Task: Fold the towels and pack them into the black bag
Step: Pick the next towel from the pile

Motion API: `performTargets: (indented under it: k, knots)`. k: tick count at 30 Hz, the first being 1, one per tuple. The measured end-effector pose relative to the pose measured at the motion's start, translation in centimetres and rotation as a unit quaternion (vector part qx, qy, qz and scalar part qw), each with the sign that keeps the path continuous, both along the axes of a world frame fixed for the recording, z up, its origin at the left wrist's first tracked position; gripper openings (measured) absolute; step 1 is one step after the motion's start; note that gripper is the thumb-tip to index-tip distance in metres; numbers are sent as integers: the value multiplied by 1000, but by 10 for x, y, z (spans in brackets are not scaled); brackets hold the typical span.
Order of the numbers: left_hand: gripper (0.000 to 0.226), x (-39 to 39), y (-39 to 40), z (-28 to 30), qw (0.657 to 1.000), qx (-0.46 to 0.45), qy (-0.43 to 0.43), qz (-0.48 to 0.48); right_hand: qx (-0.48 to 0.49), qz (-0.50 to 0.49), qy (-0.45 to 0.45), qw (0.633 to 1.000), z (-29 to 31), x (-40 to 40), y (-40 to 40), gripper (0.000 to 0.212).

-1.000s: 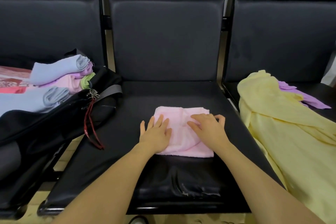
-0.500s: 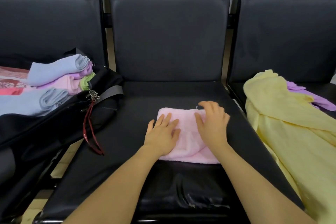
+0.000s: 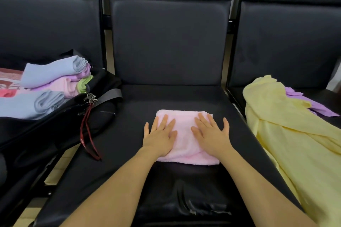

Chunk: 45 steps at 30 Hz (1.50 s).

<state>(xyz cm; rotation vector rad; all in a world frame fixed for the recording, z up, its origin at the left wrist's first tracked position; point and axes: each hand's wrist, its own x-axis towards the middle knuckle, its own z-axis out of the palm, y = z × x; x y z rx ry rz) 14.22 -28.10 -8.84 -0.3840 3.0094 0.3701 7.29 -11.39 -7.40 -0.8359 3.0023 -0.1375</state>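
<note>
Hands lie flat and apart on the folded pink towel point(image 3: 184, 134), fingers straight and spread: the left hand point(image 3: 160, 134) presses its left half, the right hand point(image 3: 212, 134) its right half, neither gripping anything. Half a second ago the right hand was curled over the towel's far right corner, bringing that edge across; now that hand is laid down level beside the left one, and the towel shows a clean straight far edge. My reading is that the last fold is finished and the hands are smoothing it, so this towel looks ready to be lifted and packed.

It sits at the middle of the centre seat point(image 3: 129, 120), nearer the front edge than the backrest. Beyond the seat's left edge, on the neighbouring seat, the black bag point(image 3: 46, 134) lies open, holding folded towels point(image 3: 53, 73) in blue, pink, purple and green, with a red strap point(image 3: 88, 134) hanging from a metal clip over the corner of the centre seat. On the seat past the right edge a yellow towel point(image 3: 287, 134) lies unfolded in a heap, a purple towel point(image 3: 313, 105) partly under it; both, I judge, are yet to be folded
</note>
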Motion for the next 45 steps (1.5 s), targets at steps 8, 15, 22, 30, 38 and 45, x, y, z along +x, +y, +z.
performTargets:
  k: [8,15,22,30,38,45]
  knots:
    - [46,47,-10,22,994,-68,35,-83,-133,99,-53,985,14,24,11,40]
    - [39,70,-9,20,986,-53,81,-138,-142,91,33,985,26,39,20,12]
    - [30,74,0,22,979,-34,86,-181,-101,139,14,985,34,57,47,19]
    - [34,75,-3,22,979,-45,91,-177,-24,126,15,992,28,56,63,26]
    - [29,64,0,17,988,29,86,-126,-2,130,27,991,31,58,50,23]
    - [43,68,-4,14,985,60,116,-116,-188,62,-49,979,42,53,51,11]
